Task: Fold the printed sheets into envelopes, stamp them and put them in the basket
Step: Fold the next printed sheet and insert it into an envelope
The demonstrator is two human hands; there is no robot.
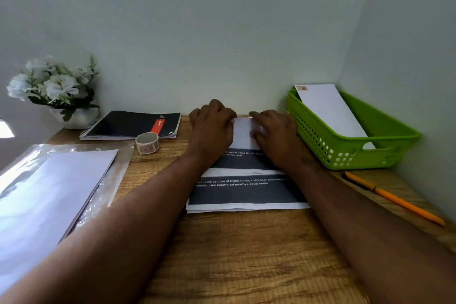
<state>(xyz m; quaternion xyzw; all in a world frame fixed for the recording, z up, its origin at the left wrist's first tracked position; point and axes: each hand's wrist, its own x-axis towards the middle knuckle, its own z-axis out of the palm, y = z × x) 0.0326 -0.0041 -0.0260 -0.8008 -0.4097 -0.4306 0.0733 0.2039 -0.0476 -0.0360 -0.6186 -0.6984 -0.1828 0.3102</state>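
Observation:
A printed sheet (pixel 244 192) with dark bands and white text lies on the wooden desk (pixel 246 254) in front of me, its far end turned over so the white back (pixel 243 133) shows. My left hand (pixel 212 128) and my right hand (pixel 274 133) both rest on that turned-over flap near the wall, fingers bent over its far edge. A green basket (pixel 355 150) stands at the right and holds one stamped white envelope (pixel 328 111). A roll of stamps (pixel 147 143) sits left of my left hand.
A stack of white sheets (pixel 49 195) on a clear plastic sleeve lies at the left. A black spiral notebook (pixel 130 124) and a pot of white flowers (pixel 54 89) stand along the back wall. An orange pen (pixel 394 198) lies at the right edge.

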